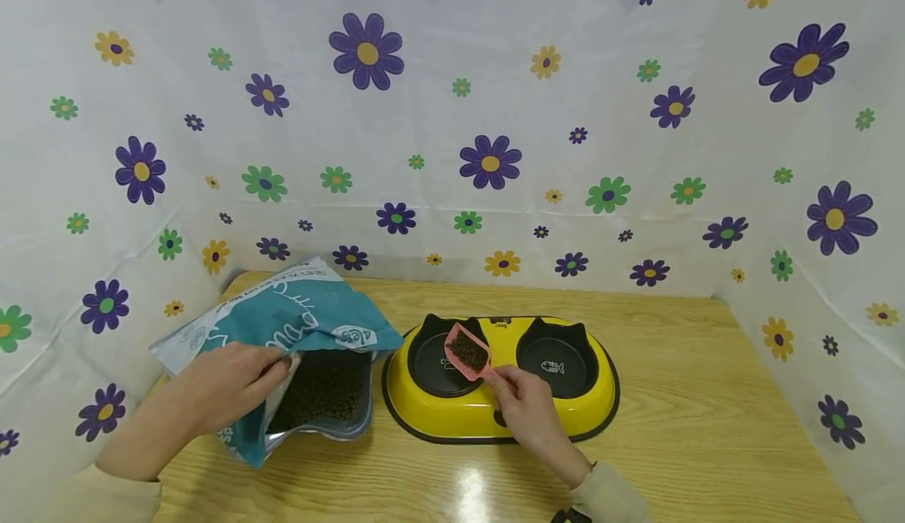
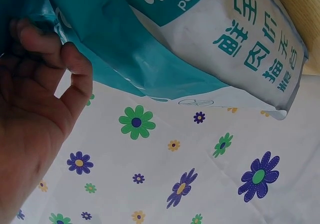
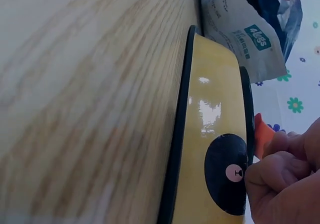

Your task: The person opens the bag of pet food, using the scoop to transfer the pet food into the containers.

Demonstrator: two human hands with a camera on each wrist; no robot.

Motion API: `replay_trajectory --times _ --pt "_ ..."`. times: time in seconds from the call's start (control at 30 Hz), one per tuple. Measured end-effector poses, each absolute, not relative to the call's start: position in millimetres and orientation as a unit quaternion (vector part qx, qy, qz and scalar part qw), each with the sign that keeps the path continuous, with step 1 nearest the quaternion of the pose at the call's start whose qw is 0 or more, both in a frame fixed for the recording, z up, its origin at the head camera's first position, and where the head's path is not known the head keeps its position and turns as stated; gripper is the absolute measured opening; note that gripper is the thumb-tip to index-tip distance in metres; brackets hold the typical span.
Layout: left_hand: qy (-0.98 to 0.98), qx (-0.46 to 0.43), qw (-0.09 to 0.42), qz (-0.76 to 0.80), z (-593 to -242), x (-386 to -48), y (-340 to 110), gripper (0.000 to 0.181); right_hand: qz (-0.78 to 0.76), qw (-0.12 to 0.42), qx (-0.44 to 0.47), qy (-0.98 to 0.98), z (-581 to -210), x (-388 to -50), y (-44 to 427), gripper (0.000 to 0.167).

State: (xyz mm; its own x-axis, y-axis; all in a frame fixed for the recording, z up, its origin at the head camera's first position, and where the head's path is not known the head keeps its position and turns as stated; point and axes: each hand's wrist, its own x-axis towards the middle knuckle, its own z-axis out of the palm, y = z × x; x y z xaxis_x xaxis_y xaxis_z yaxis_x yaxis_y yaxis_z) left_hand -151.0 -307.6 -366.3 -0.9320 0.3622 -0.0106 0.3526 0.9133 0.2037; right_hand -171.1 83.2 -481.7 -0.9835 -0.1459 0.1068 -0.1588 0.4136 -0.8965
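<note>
My right hand (image 1: pixel 530 413) pinches the handle of a pink scoop (image 1: pixel 456 360) heaped with brown kibble (image 1: pixel 468 350). The scoop is over the left black bowl (image 1: pixel 433 382) of a yellow double pet feeder (image 1: pixel 488 421). At the left, my left hand (image 1: pixel 229 385) grips the rim of a teal and white pet food bag (image 1: pixel 332 315), holding its mouth wide. Dark kibble (image 1: pixel 321 389) shows inside the bag. In the left wrist view the thumb and fingers (image 2: pixel 77 74) curl at the bag's edge; the fingertips are partly in shadow.
The right bowl (image 1: pixel 558 362) of the feeder has a fish print on its bottom. Everything stands on a wooden table (image 1: pixel 693 413). A flower-print cloth (image 1: pixel 424 130) hangs behind and at both sides. A small dark object (image 1: pixel 571 516) shows at the lower edge.
</note>
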Motion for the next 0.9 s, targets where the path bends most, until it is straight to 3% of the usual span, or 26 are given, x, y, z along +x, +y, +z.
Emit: replay_trajectory --times 0.4,0.7,0.9 --pt "0.978 0.187 0.009 0.097 -368.6 -150.4 -307.4 0.036 0.39 0.12 0.176 -0.896 -481.2 -173.2 80.5 0.012" --pt "0.977 0.187 0.012 0.098 -367.3 -150.4 -306.2 0.037 0.289 0.123 0.206 -0.927 -478.6 -171.4 80.0 0.015" --pt "0.978 0.187 0.011 0.097 -368.2 -150.3 -306.0 0.038 0.253 0.17 0.228 -0.925 -482.9 -169.7 78.0 0.012"
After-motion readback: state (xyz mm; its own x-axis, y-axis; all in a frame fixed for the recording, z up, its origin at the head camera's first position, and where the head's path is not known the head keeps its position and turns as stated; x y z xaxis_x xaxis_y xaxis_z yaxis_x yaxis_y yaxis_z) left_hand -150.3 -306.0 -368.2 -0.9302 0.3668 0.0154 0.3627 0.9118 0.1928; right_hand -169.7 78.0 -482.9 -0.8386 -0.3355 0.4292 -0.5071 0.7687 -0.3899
